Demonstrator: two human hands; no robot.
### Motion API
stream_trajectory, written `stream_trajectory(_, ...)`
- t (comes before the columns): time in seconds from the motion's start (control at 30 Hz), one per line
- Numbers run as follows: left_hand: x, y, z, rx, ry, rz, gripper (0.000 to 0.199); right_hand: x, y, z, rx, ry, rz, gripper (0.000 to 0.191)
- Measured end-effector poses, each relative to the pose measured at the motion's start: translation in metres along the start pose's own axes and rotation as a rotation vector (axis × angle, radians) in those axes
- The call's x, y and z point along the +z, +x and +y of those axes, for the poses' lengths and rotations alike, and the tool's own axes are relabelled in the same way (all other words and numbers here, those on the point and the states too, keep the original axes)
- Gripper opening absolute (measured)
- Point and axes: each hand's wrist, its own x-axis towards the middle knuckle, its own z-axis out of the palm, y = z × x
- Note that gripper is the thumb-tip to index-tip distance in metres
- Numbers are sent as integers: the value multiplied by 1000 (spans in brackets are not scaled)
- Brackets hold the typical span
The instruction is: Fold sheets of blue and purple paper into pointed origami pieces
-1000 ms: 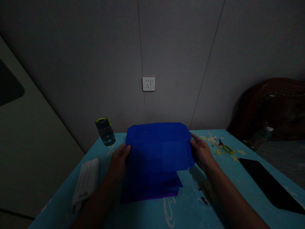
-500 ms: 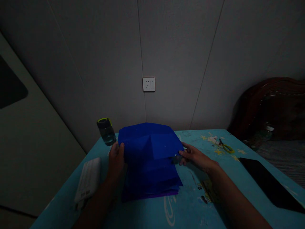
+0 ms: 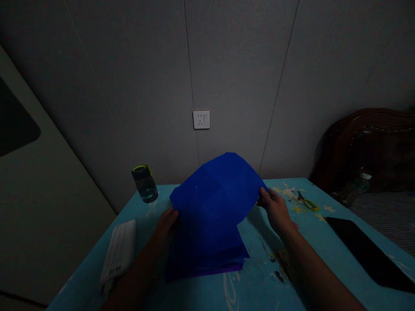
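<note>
Left arm: reaches up from the lower left, forearm angled inward, its left hand [image 3: 167, 219] at the sheet's left side.
Left grip: thumb along the near face at the edge; the fingers are mostly hidden behind, and the hand appears to pinch the margin lightly.
Right arm: comes in from the lower right on a long diagonal, its right hand [image 3: 274, 208] a little higher in view than the left.
Right grip: thumb and fingers pinch the sheet's right corner.
Blue sheet [image 3: 217, 190]: between the two hands, lifted and slanting, its upper edge standing in front of the wall [image 3: 145, 86].
Sheet's look: plain deep blue, bowed into a broad curve, peaking right of its middle; angled outline along the top, a few tiny pale specks on the face.
Stack [image 3: 207, 261]: more blue sheets below the raised one, lying on the surface [image 3: 256, 296], edges uneven, a purple layer showing at the bottom.
Beside the left forearm: a white power bank [image 3: 119, 244]; farther back, a dark bottle [image 3: 145, 183] with a lime-green rim.
Beyond the right hand: a yellow-handled tool [image 3: 309, 204].
Right of the right forearm: a flat black panel [image 3: 366, 250].
</note>
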Motion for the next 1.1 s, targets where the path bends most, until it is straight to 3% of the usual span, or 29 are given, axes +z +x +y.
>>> stream_trajectory(0.1, 1, -4, 0, -151, -74, 42, 41, -1, 2, 3, 37, 82, -42, 38)
stream_trajectory(0.27, 4, -3, -9, -221, 237, 82, 38, 2, 2, -3, 125, 197, -139, 38)
stream_trajectory(0.43, 9, -1, -19, -71, 364, 19, 64, 19, -23, -6, 333, 386, -577, 54)
stream_trajectory(0.53, 14, -5, -19, -69, 364, -46, 69, 37, -45, -1, 352, 300, -787, 64)
stream_trajectory(0.6, 18, -9, -18, -107, 338, -45, 66, 49, -56, 1, 350, 225, -853, 72)
stream_trajectory(0.67, 21, -11, -17, -122, 306, -34, 63, 57, -62, 0, 326, 173, -821, 80)
stream_trajectory(0.8, 22, -10, -20, -83, 292, -47, 66, 61, -60, -7, 329, 243, -611, 98)
stream_trajectory(0.9, 17, -5, -25, -100, 298, -77, 70, 57, -53, -7, 326, 279, -463, 96)
stream_trajectory(1.0, 13, -1, -24, -85, 285, -63, 66, 52, -47, -1, 282, 179, -415, 89)
stream_trajectory(1.1, 12, -2, -17, -12, 392, -32, 64, 51, -46, 2, 208, 92, -389, 98)
